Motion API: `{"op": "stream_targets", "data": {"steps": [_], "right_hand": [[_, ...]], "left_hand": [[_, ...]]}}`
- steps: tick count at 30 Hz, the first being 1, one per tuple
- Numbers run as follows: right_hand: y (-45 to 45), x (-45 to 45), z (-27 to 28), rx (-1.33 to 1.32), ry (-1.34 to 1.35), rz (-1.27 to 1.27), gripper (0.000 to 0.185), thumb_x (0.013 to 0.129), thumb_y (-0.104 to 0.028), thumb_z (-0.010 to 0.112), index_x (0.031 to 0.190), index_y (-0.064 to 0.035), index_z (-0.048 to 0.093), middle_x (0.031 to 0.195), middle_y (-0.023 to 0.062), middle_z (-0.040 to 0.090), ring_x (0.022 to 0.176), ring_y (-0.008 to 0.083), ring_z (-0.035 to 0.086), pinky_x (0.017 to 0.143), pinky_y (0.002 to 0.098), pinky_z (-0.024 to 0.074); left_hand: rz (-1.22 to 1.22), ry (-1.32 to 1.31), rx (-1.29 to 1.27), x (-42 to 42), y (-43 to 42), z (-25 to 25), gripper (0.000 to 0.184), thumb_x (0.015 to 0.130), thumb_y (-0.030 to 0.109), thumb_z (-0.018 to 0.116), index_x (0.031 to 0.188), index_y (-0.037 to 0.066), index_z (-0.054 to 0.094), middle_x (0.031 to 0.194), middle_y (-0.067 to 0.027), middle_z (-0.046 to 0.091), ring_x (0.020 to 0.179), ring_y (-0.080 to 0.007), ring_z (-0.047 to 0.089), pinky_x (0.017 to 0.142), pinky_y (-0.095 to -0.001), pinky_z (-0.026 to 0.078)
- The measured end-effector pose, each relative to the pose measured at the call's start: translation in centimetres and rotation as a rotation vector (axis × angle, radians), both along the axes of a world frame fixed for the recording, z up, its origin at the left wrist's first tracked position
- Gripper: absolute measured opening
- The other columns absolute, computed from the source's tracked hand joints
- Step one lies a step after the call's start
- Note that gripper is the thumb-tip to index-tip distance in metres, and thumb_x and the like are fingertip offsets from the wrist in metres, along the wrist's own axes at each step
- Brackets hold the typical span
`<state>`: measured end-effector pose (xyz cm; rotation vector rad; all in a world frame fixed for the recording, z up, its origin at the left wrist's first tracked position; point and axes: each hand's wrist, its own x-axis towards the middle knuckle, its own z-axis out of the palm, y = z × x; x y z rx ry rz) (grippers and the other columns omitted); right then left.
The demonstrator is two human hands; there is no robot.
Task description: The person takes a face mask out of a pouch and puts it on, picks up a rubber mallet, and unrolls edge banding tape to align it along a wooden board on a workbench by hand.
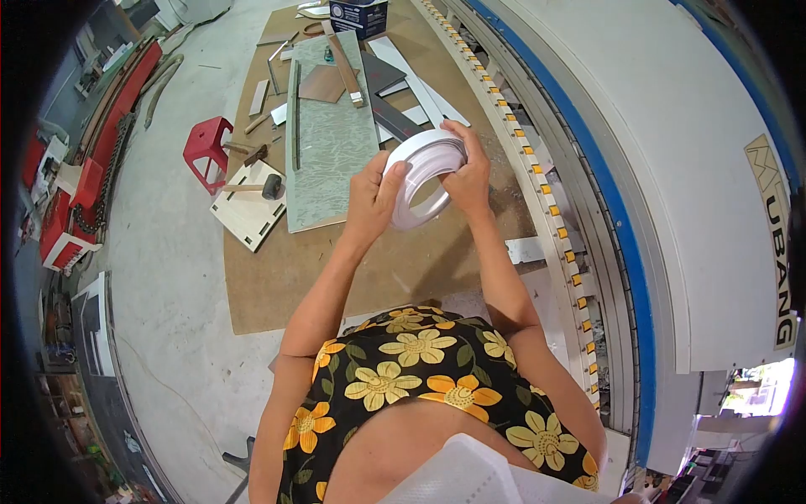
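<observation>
A roll of white edge banding (pixel 405 202) is held up in front of me, tilted, with its open centre showing. My left hand (pixel 370 195) grips the roll's left side, with the thumb on its face. Around the right side, my right hand (pixel 470 172) is closed, fingers on the upper rim and thumb toward the inner opening. Below and beyond the roll is a brown board surface (pixel 336 281). A pale green patterned panel (pixel 323 181) lies just left of it, with dark and white strips beyond.
A long machine with a roller track (pixel 546 189) runs along my right. On the left, a mallet (pixel 272 186) rests on a slotted pale board (pixel 243 220) near a red stool (pixel 206 143). A dark blue box (pixel 358 18) stands at the far end.
</observation>
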<state>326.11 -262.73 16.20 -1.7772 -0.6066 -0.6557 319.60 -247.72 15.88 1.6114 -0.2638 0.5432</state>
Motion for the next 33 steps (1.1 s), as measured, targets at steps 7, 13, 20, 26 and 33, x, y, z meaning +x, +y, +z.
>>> {"op": "stream_targets", "data": {"steps": [7,13,20,26,33], "right_hand": [[-0.1,-0.2,0.2,0.17,0.16,0.006,0.053,0.062,0.016,0.057,0.112,-0.0011,0.055,0.11,0.0151,0.06,0.101,0.0205,0.058,0.086,0.0283,0.0442],[-0.1,-0.4,-1.1,0.304,0.185,-0.041,0.051,0.065,0.015,0.059,0.114,-0.0001,0.054,0.108,0.0111,0.061,0.098,0.0172,0.058,0.084,0.0258,0.0444],[-0.6,0.5,-4.2,0.697,0.442,0.023,0.039,0.07,0.013,0.057,0.109,0.0044,0.055,0.102,0.0103,0.06,0.092,0.0166,0.057,0.081,0.0264,0.0443],[0.6,-0.1,-5.4,0.82,0.68,-0.024,0.032,0.073,0.011,0.056,0.104,0.0059,0.056,0.1,0.0117,0.059,0.089,0.019,0.057,0.08,0.0276,0.043],[2.7,-1.0,-5.9,0.946,0.702,-0.003,0.03,0.077,0.005,0.058,0.107,0.0019,0.054,0.099,0.0074,0.059,0.087,0.0174,0.058,0.077,0.0274,0.0461]], "left_hand": [[-0.142,0.009,-0.208,-0.3,-1.2,1.7,0.031,0.094,0.025,0.045,0.099,-0.003,0.057,0.073,-0.006,0.061,0.061,-0.0105,0.059,0.054,-0.0224,0.045],[-0.149,0.013,-0.187,-0.4,-1.5,0.9,0.029,0.094,0.023,0.045,0.099,-0.003,0.057,0.074,-0.0069,0.061,0.061,-0.0119,0.061,0.054,-0.0226,0.046],[0.005,-0.121,-0.153,-0.5,-1.9,-2.5,0.026,0.093,0.021,0.046,0.097,-0.003,0.056,0.08,-0.0056,0.06,0.073,-0.0072,0.054,0.064,-0.0218,0.041],[0.138,-0.18,-0.269,-0.2,-3.2,-5.1,0.026,0.093,0.02,0.043,0.1,-0.004,0.054,0.079,-0.0052,0.059,0.07,-0.0085,0.051,0.062,-0.0227,0.04],[0.15,-0.22,-0.138,-1.0,-2.6,-4.5,0.028,0.09,0.022,0.049,0.105,-0.002,0.053,0.078,-0.0087,0.061,0.062,-0.015,0.057,0.059,-0.0276,0.044]]}}
